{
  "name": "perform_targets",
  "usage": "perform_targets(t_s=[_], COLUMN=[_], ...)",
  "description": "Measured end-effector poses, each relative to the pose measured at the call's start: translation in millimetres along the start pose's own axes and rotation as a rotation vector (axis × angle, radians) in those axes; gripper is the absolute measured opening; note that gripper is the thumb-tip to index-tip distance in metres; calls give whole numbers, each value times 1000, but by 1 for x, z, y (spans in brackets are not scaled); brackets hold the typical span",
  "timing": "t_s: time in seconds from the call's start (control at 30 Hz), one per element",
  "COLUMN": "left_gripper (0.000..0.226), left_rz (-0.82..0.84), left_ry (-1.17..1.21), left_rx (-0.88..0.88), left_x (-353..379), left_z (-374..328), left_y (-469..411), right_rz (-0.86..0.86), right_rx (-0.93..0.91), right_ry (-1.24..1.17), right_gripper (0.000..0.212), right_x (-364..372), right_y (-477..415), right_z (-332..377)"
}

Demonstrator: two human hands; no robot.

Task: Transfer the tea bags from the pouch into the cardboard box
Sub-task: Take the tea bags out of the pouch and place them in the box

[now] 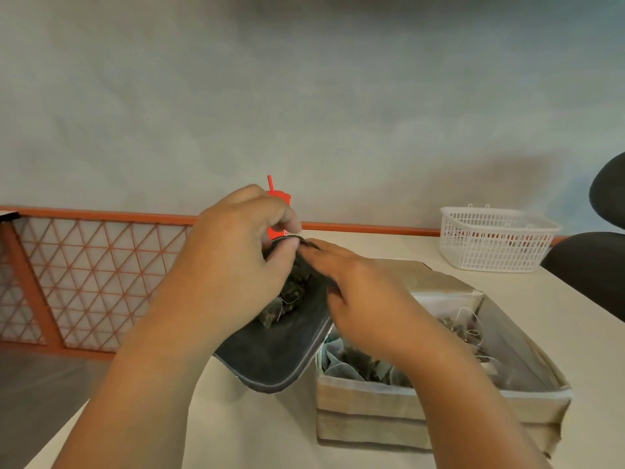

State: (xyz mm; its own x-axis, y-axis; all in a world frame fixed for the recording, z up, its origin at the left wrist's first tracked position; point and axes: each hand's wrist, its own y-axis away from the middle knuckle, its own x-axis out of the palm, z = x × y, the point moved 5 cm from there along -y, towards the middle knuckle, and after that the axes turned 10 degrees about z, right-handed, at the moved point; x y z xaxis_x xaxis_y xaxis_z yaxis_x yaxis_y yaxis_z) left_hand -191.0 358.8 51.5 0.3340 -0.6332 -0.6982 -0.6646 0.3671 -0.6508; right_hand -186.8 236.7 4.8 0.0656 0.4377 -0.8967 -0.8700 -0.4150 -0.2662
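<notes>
A clear plastic pouch (280,350) stands tilted on the table, with dark tea bags (287,296) showing through its side. My left hand (230,262) pinches the pouch's upper rim between thumb and fingers. My right hand (365,292) reaches into the pouch mouth, its fingertips hidden inside. To the right of the pouch sits the open cardboard box (439,411), holding several tea bags (365,367) with white strings. My right forearm crosses above the box's left part.
A white plastic basket (493,238) stands at the back right of the table (257,431). A red cup with a straw (279,198) is behind my left hand. An orange lattice railing (88,275) runs along the left. A dark chair (602,265) is at the right edge.
</notes>
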Motion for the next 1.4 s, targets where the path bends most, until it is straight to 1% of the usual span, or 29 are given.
perform_targets(t_s=[0.03, 0.1, 0.2, 0.27, 0.33, 0.43, 0.57, 0.63, 0.77, 0.97, 1.07, 1.2, 1.3, 1.4], left_gripper=[15, 19, 22, 29, 30, 37, 43, 45, 43, 39, 35, 27, 22, 28], left_rz=[62, 271, 587, 737, 796, 928, 1050, 1055, 953, 939, 895, 806, 694, 577], left_ry=[20, 10, -197, -272, -310, -475, -497, -482, -393, -338, -314, -301, -260, -281], left_rx=[-2, -46, -151, -243, -328, -415, -478, -497, -505, -520, -538, -527, -479, -442], left_x=[2, 14, 42, 61, 73, 89, 100, 103, 106, 116, 114, 107, 99, 95], left_z=[-4, -8, 1, 16, 33, 59, 77, 82, 86, 99, 100, 98, 91, 83], left_y=[1, 5, 11, 13, 13, 17, 28, 29, 26, 27, 25, 18, 9, 2], right_rz=[-2, -6, 39, 73, 111, 187, 258, 264, 255, 224, 209, 194, 166, 151], right_rx=[-6, -6, 0, -10, -23, -72, -99, -95, -82, -58, -50, -23, -9, -3], right_ry=[-16, -47, -59, -52, -45, -9, 39, 40, 56, 17, 5, -8, -34, -39], right_gripper=[69, 67, 70, 70, 69, 68, 69, 70, 69, 68, 67, 66, 65, 65], right_x=[0, 1, 3, 6, 9, 16, 23, 24, 23, 22, 21, 18, 14, 12], right_y=[0, 0, -1, -1, 0, 1, -1, -1, -1, -2, -3, -3, -2, -1], right_z=[1, 2, 3, 7, 14, 27, 33, 34, 32, 27, 24, 19, 14, 11])
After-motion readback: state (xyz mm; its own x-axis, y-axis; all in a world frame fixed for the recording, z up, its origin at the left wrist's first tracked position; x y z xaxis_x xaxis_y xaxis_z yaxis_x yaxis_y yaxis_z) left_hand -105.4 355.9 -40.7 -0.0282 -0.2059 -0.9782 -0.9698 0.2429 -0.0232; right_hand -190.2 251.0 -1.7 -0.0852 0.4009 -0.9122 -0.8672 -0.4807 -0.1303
